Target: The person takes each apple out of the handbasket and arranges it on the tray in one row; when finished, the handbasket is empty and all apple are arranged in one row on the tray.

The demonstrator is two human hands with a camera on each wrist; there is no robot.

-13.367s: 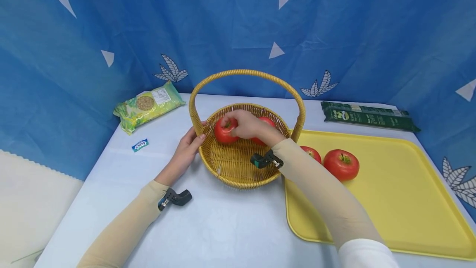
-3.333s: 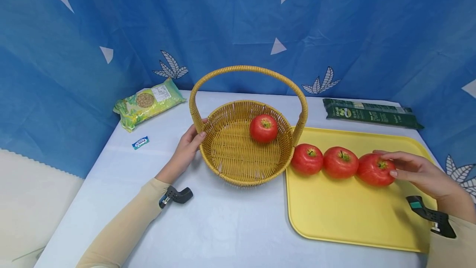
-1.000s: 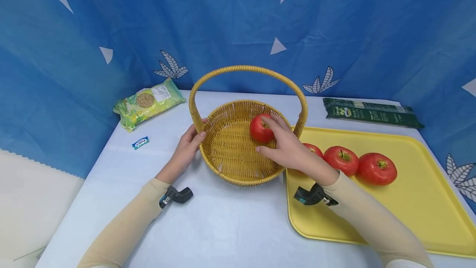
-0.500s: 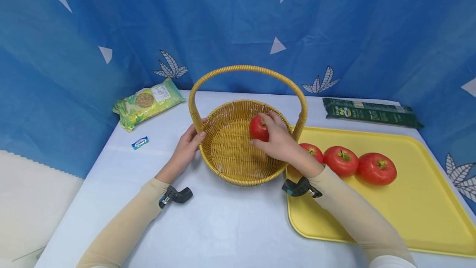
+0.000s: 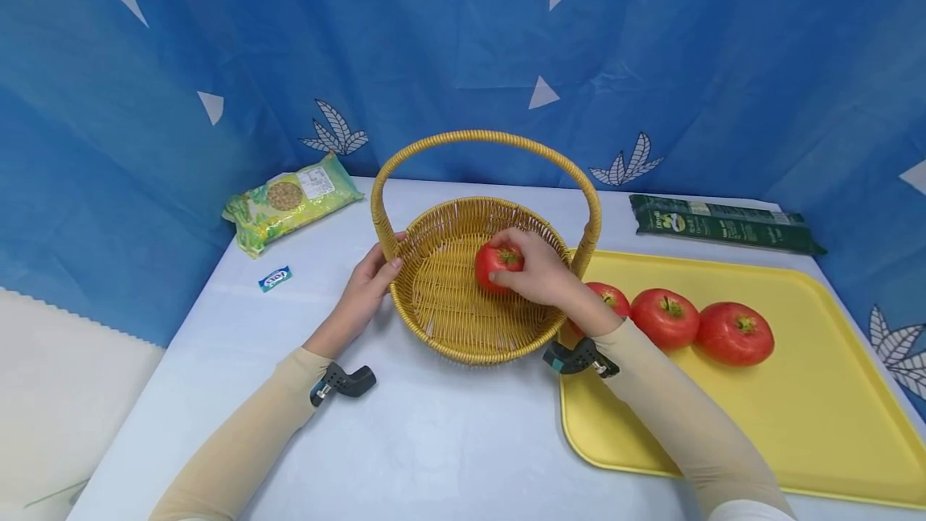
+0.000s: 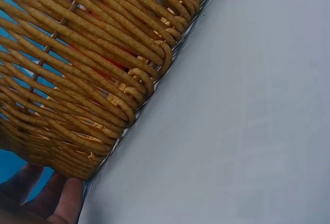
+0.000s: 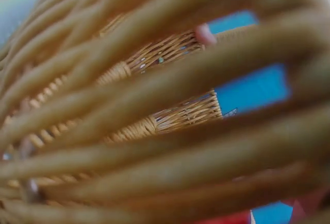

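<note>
In the head view my left hand holds the left rim of a yellow wicker basket by the foot of its handle, thumb over the edge. The left wrist view shows fingertips against the basket's outer wall. My right hand reaches in over the right rim and grips a red apple, thumb in front and fingers over its top. No other apple shows in the basket. Wicker strands fill the right wrist view, with a sliver of red low down; that hand is mostly hidden there.
Right of the basket, a yellow tray bears three red apples in a row, the nearest apple partly behind my right wrist. A green-yellow bag, a small blue packet and a dark green packet lie around the table.
Earlier the basket held two apples; one now sits rightmost on the tray. My right hand has since come back from the tray and gripped the basket's apple, shifting it slightly left and nearer. Left hand unchanged.
</note>
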